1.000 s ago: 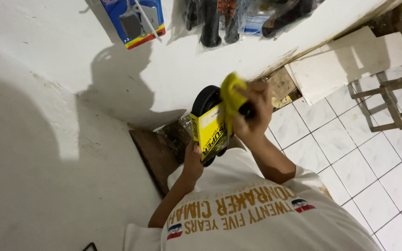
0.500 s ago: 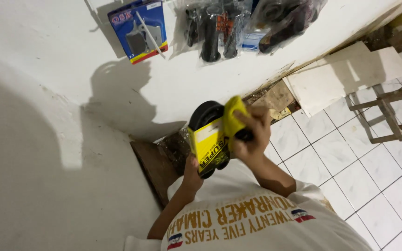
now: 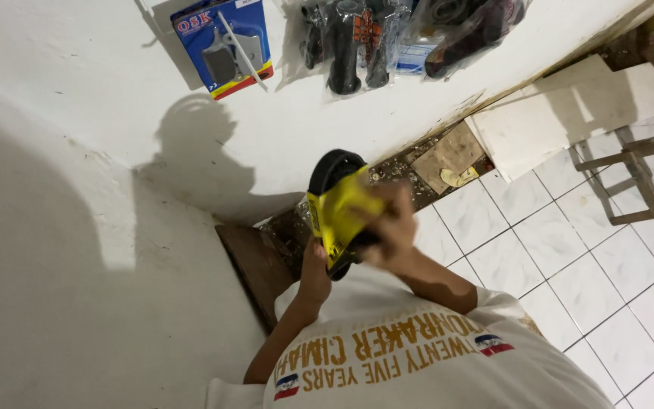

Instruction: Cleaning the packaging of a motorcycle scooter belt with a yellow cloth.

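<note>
Fingers of the right hand (image 3: 393, 227) are curled over the front of a yellow package (image 3: 340, 212), gripping it, though the hand is blurred and single fingertips cannot be made out. Behind the package sits a black round part (image 3: 332, 167), seemingly a small tyre or ring, whose rim rises above the yellow wrapping (the two appear to be one bundle). From below, the left hand (image 3: 315, 266) closes on the lower edge of the same package, its wrist running down toward the person's white T-shirt (image 3: 418, 363) with yellow lettering. The bundle is held up in the air in front of the chest, near the white wall (image 3: 115, 151) and above a dark wooden board (image 3: 255, 265) leaning at the wall's foot. On the wall hang a blue card pack (image 3: 225, 45) and clear bags of black parts (image 3: 357, 38). To the right lie a white tiled floor (image 3: 554, 250), pale flat boards (image 3: 569, 113) and a wooden frame (image 3: 637, 174).
</note>
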